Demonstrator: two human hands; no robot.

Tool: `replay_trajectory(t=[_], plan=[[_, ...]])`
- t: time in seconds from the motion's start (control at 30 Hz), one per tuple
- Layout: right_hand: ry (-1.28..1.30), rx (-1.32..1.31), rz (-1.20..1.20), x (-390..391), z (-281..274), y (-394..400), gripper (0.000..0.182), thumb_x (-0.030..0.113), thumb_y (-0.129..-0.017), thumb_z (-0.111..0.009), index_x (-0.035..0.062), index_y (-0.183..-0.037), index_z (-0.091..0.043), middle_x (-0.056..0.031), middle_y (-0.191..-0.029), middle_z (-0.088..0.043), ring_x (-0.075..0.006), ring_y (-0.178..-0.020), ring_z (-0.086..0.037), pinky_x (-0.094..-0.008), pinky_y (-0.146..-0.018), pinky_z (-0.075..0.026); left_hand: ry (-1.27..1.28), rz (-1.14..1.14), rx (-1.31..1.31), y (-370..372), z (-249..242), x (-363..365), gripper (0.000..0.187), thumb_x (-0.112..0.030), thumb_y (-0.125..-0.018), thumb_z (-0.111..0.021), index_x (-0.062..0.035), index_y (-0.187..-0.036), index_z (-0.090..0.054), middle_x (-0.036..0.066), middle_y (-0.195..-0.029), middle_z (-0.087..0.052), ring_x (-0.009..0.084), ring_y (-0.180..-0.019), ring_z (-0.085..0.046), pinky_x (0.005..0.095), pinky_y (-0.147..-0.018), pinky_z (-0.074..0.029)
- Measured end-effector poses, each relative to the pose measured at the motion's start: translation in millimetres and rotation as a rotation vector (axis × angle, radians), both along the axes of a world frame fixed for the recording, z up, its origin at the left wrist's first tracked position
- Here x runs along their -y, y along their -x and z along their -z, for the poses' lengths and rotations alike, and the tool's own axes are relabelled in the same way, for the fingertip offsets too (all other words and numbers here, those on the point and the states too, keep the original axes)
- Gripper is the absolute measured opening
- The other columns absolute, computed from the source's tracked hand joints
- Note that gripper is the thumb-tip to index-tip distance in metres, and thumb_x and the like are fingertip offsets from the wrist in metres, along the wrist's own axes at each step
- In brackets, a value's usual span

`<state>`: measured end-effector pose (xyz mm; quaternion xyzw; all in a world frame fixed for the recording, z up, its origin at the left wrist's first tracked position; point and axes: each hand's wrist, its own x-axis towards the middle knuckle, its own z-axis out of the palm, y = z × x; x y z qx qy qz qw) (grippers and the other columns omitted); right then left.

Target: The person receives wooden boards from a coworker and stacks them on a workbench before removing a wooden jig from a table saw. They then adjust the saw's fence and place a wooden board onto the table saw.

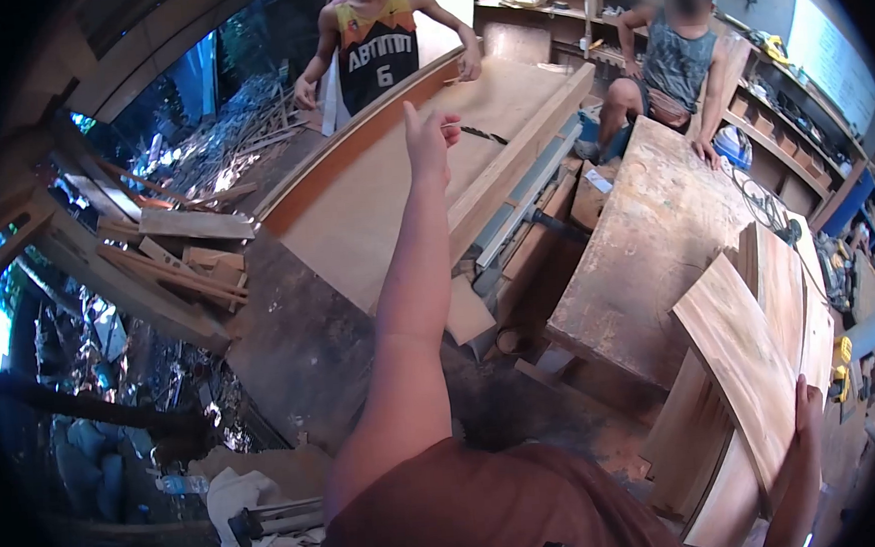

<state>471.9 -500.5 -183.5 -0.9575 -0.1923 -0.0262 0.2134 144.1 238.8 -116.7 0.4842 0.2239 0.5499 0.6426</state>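
Observation:
My left arm reaches forward over a long, shallow wooden box [355, 240]. My left hand [431, 141] has its thumb raised and its fingers curled. A dark spiral drill bit [486, 134] sticks out to the right from these fingers. At the lower right, my right hand [809, 406] grips the edge of a curved wooden board [747, 340]. That board leans with several others against the end of a worn workbench [637, 251]. Part of my right hand's grip is hidden by the angle.
A person in a numbered jersey [377, 52] stands behind the box, one hand at its rim. Another person [680, 63] sits by the workbench, a hand on its top. Scrap wood [191, 253] is piled left. Shelves [785, 142] line the right wall. A cable [769, 208] lies on the bench.

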Motion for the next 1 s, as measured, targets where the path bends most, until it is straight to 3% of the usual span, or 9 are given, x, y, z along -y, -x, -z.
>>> replay_trajectory(t=[0.17, 0.23, 0.43, 0.53, 0.63, 0.83, 0.87, 0.93, 1.0], plan=[[0.003, 0.033, 0.032, -5.6, -5.4, 10.6, 0.061, 0.042, -0.094, -0.046, -0.0062, -0.056, -0.047, -0.0157, -0.048, -0.040, -0.0186, -0.046, -0.036, -0.0406, -0.050, -0.033, -0.088, 0.409, -0.208, 11.7, 34.4, 74.2, 0.045, -0.020, -0.091, -0.052, -0.0031, -0.131, -0.043, 0.006, -0.083, -0.061, 0.0113, -0.066, -0.054, 0.0246, -0.067, -0.046], [0.014, 0.036, 0.044, -11.7, -13.3, 20.5, 0.062, 0.044, -0.093, -0.046, -0.0058, -0.055, -0.048, -0.0156, -0.048, -0.040, -0.0190, -0.046, -0.036, -0.0408, -0.050, -0.033, -0.047, 0.728, -0.352, 8.2, 93.3, 132.3, 0.035, -0.028, -0.092, -0.053, -0.0020, -0.116, -0.052, 0.006, -0.081, -0.061, 0.0125, -0.067, -0.056, 0.0247, -0.066, -0.046], [0.009, -0.026, 0.127, -7.8, -8.4, 17.4, 0.067, 0.051, -0.091, -0.045, -0.0098, -0.067, -0.061, -0.0270, -0.061, -0.056, -0.0370, -0.059, -0.057, -0.0443, -0.065, -0.044, 0.075, 1.225, -0.424, 34.6, 171.7, 284.8, 0.038, -0.018, -0.093, -0.052, -0.0057, -0.128, -0.048, 0.005, -0.099, -0.061, 0.0100, -0.084, -0.057, 0.0250, -0.077, -0.047], [0.020, 0.051, 0.162, 0.3, 9.4, 1.7, 0.069, 0.052, -0.091, -0.043, -0.0102, -0.064, -0.059, -0.0241, -0.056, -0.054, -0.0323, -0.054, -0.054, -0.0435, -0.061, -0.042, -0.027, 1.384, -0.530, 43.3, 154.9, 305.6, 0.039, -0.016, -0.093, -0.050, -0.0058, -0.131, -0.045, 0.006, -0.104, -0.060, 0.0107, -0.088, -0.057, 0.0253, -0.082, -0.046], [-0.028, -0.054, 0.151, 4.4, 9.5, 2.2, 0.072, 0.053, -0.092, -0.042, -0.0089, -0.059, -0.055, -0.0175, -0.049, -0.047, -0.0228, -0.048, -0.045, -0.0423, -0.055, -0.038, -0.169, 1.434, -0.542, 50.9, 154.3, 301.3, 0.040, -0.014, -0.093, -0.051, -0.0052, -0.131, -0.044, 0.006, -0.105, -0.060, 0.0107, -0.089, -0.056, 0.0252, -0.083, -0.046], [-0.004, -0.065, 0.290, 46.0, 28.0, 1.8, 0.079, 0.059, -0.090, -0.040, -0.0139, -0.066, -0.059, -0.0262, -0.059, -0.056, -0.0321, -0.061, -0.058, -0.0438, -0.064, -0.044, -0.060, 1.260, -0.590, 87.0, 188.2, 279.0, 0.042, -0.018, -0.091, -0.054, -0.0026, -0.130, -0.045, 0.004, -0.101, -0.060, 0.0084, -0.083, -0.055, 0.0241, -0.073, -0.045], [-0.008, -0.062, 0.288, 57.6, 30.5, 3.1, 0.082, 0.062, -0.089, -0.038, -0.0163, -0.077, -0.061, -0.0323, -0.070, -0.059, -0.0403, -0.073, -0.061, -0.0451, -0.070, -0.045, -0.024, 1.227, -0.661, 96.7, 200.5, 274.0, 0.043, -0.018, -0.092, -0.054, -0.0028, -0.130, -0.044, 0.004, -0.098, -0.061, 0.0087, -0.082, -0.054, 0.0243, -0.072, -0.045], [0.060, -0.081, 0.379, 80.5, 28.0, 6.2, 0.083, 0.063, -0.089, -0.036, -0.0166, -0.090, -0.060, -0.0329, -0.078, -0.060, -0.0393, -0.082, -0.062, -0.0431, -0.073, -0.046, -0.098, 1.153, -0.714, 115.5, 250.0, 262.7, 0.044, -0.021, -0.089, -0.057, -0.0032, -0.129, -0.047, 0.006, -0.097, -0.062, 0.0099, -0.083, -0.056, 0.0255, -0.073, -0.046], [-0.148, -0.248, 0.372, 97.1, 17.5, 21.4, 0.085, 0.066, -0.087, -0.037, -0.0133, -0.112, -0.055, -0.0264, -0.098, -0.063, -0.0289, -0.094, -0.061, -0.0406, -0.079, -0.047, -0.165, 1.119, -0.907, 135.9, 280.8, 251.4, 0.045, -0.023, -0.088, -0.059, -0.0030, -0.126, -0.049, 0.008, -0.100, -0.063, 0.0138, -0.086, -0.058, 0.0279, -0.075, -0.047]])
